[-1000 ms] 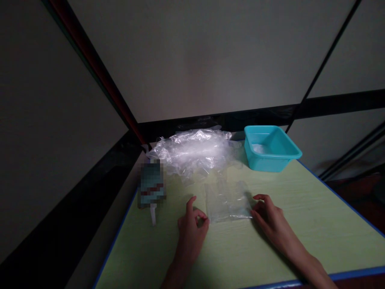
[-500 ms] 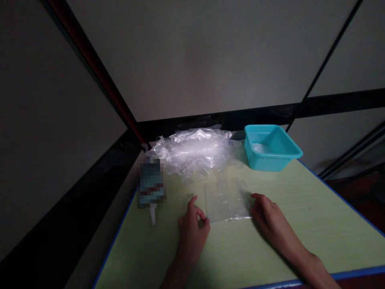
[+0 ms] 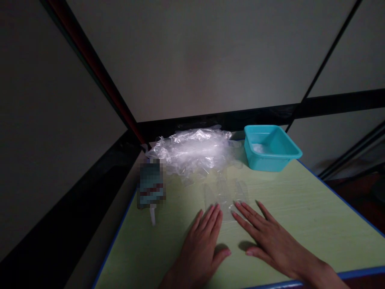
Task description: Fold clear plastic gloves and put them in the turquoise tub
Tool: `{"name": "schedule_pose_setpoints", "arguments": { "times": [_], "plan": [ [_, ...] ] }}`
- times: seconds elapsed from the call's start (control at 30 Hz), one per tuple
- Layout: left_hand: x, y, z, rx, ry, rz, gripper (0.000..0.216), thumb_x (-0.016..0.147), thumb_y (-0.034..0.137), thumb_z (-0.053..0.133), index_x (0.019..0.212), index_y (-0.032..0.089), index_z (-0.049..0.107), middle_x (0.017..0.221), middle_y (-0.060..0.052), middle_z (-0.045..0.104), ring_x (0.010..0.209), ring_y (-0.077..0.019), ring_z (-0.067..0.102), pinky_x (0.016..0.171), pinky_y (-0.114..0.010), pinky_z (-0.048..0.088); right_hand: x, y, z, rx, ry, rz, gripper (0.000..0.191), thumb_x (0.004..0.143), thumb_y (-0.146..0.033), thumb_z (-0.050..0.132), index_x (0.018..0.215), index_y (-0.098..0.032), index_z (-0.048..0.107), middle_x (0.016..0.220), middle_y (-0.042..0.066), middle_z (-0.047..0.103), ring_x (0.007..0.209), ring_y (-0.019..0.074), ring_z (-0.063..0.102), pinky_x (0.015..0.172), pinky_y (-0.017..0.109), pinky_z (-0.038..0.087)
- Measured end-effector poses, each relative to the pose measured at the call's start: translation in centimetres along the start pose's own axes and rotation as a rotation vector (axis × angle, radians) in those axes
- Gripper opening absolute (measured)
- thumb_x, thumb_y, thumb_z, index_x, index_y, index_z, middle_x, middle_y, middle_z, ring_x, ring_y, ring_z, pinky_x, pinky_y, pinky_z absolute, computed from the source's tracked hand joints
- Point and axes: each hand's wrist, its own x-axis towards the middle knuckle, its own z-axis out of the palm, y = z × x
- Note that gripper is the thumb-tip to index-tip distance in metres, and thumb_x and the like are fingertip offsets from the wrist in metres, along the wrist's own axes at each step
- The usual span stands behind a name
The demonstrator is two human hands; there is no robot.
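A thin, see-through plastic glove (image 3: 224, 194) lies flat on the table, its finger shapes pointing away from me. My left hand (image 3: 203, 243) rests palm down with fingers stretched out, the fingertips on the glove's near left part. From the other side, my right hand (image 3: 266, 233) reaches in, also palm down, fingers spread and tips on the glove's near right part. Neither hand grips anything. The glove's near edge is partly covered by my fingers. Beyond it sits a crumpled, shiny heap of clear plastic (image 3: 195, 150).
At the back right stands a turquoise basin (image 3: 264, 162) with something whitish inside. A blurred-out item (image 3: 152, 184) with a pale strip below it is at the left edge. The light green table (image 3: 315, 216) has blue edging and meets dark-trimmed panels (image 3: 210, 72) behind.
Both hands have moved from the glove's near corners onto its near part. Their curled fingers have straightened and now lie flat. The glove stays in about the same place.
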Motion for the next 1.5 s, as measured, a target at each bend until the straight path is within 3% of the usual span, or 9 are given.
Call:
{"name": "schedule_pose_setpoints", "arguments": {
  "times": [0.17, 0.3, 0.43, 0.53, 0.77, 1.07, 1.33, 1.5],
  "plan": [
    [-0.2, -0.1, -0.2, 0.006, -0.029, -0.022, 0.073, 0.079, 0.038, 0.05, 0.137, 0.02, 0.009, 0.144, -0.004, 0.007, 0.131, -0.021, 0.008, 0.106, -0.042, 0.013, 0.0, -0.1, -0.1, -0.009, -0.04, 0.013, 0.065, 0.084, -0.05, 0.04, 0.137, -0.025, 0.013, 0.141, 0.009, 0.019, 0.126, 0.0296, 0.023, 0.1, 0.055, 0.018],
    [-0.7, -0.4, -0.1, -0.006, 0.0, -0.033, 0.075, 0.078, 0.036, 0.052, 0.137, 0.019, 0.01, 0.144, -0.006, 0.008, 0.131, -0.0228, 0.008, 0.106, -0.042, 0.014, -0.3, 0.1, -0.4, 0.03, -0.097, 0.013, 0.07, 0.084, -0.051, 0.039, 0.138, -0.021, 0.006, 0.142, 0.011, 0.013, 0.128, 0.0297, 0.017, 0.101, 0.056, 0.015],
    [0.0, -1.6, -0.6, -0.033, 0.098, -0.04, 0.074, 0.08, 0.034, 0.048, 0.137, 0.016, 0.004, 0.144, -0.01, 0.009, 0.131, -0.0231, 0.007, 0.105, -0.044, 0.016, 0.6, 1.4, -1.6, 0.072, -0.041, 0.07, 0.071, 0.086, -0.044, 0.038, 0.138, -0.016, -0.002, 0.142, 0.011, 0.013, 0.129, 0.0256, 0.014, 0.102, 0.05, 0.018],
    [1.8, -2.8, -1.3, -0.028, 0.132, -0.013, 0.065, 0.085, 0.031, 0.04, 0.137, 0.014, 0.007, 0.144, -0.011, 0.01, 0.131, -0.0209, 0.007, 0.105, -0.041, 0.016, 2.7, 2.7, -2.2, 0.054, -0.004, 0.128, 0.063, 0.089, -0.038, 0.035, 0.138, -0.018, 0.001, 0.142, 0.01, 0.015, 0.129, 0.0225, 0.013, 0.103, 0.046, 0.02],
    [5.3, -3.8, -1.3, 0.042, 0.079, 0.084, 0.055, 0.086, 0.025, 0.037, 0.135, 0.008, 0.018, 0.143, -0.012, 0.016, 0.131, -0.018, 0.007, 0.107, -0.034, 0.014, 6.9, 3.1, 0.3, -0.024, -0.01, 0.081, 0.056, 0.09, -0.039, 0.029, 0.136, -0.008, 0.018, 0.141, 0.014, 0.018, 0.129, 0.021, 0.014, 0.104, 0.039, 0.023],
    [5.0, -4.3, -0.6, 0.043, 0.043, 0.127, 0.069, 0.082, 0.039, 0.047, 0.136, 0.01, 0.017, 0.143, -0.012, 0.011, 0.131, -0.0209, 0.006, 0.107, -0.035, 0.013, 6.4, 3.6, 1.8, -0.061, 0.018, 0.051, 0.066, 0.087, -0.049, 0.031, 0.136, -0.006, 0.018, 0.14, 0.017, 0.018, 0.13, 0.024, 0.013, 0.104, 0.042, 0.024],
    [5.1, -4.2, -0.7, 0.004, 0.023, 0.123, 0.07, 0.079, 0.034, 0.053, 0.136, 0.023, 0.016, 0.145, -0.007, 0.007, 0.131, -0.0247, 0.005, 0.105, -0.041, 0.017, 6.3, 3.6, 2.1, -0.013, 0.039, 0.053, 0.071, 0.084, -0.052, 0.035, 0.137, -0.009, 0.015, 0.14, 0.015, 0.017, 0.13, 0.0244, 0.014, 0.103, 0.043, 0.024],
    [5.1, -4.5, -0.1, -0.046, 0.079, 0.097, 0.081, 0.072, 0.036, 0.059, 0.137, 0.019, 0.014, 0.145, -0.008, 0.006, 0.131, -0.0258, 0.006, 0.106, -0.042, 0.015, 6.3, 3.7, 2.1, -0.022, 0.04, 0.06, 0.075, 0.083, -0.055, 0.036, 0.137, -0.009, 0.013, 0.141, 0.014, 0.013, 0.13, 0.0248, 0.012, 0.104, 0.043, 0.021]
  ]
}}
